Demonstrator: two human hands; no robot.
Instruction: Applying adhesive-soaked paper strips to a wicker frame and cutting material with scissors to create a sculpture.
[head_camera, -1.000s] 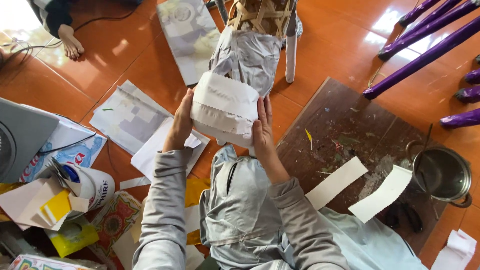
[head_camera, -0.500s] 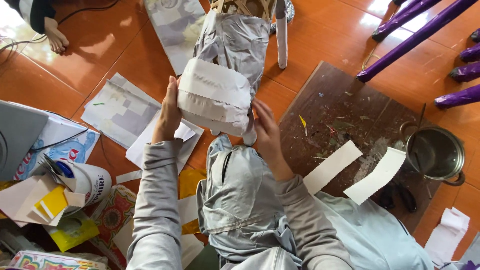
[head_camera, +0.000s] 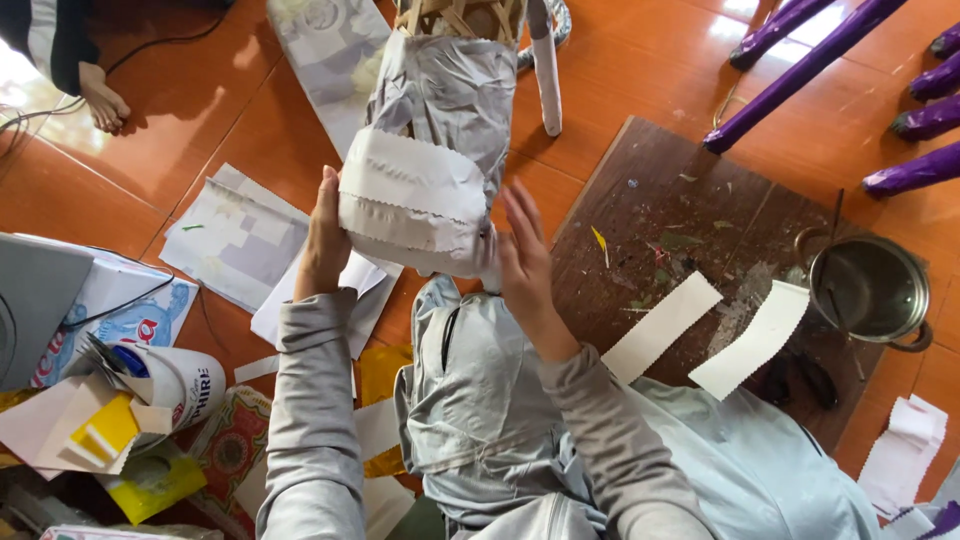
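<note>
Left hand (head_camera: 325, 235) flat against the paper-wrapped frame (head_camera: 415, 200); right hand (head_camera: 525, 260) open beside it; looks light, crushable; best cradled by its sides.

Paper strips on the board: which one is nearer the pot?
The right-hand strip, its upper end almost at the steel pot. The other strip lies further left, nearer the right hand.

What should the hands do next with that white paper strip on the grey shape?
Probably press the right hand flat onto the white strip. The left hand already lies against that side of the grey paper-covered shape, but the right hand's fingers are spread and seem just off the strip's loose edge.
</note>
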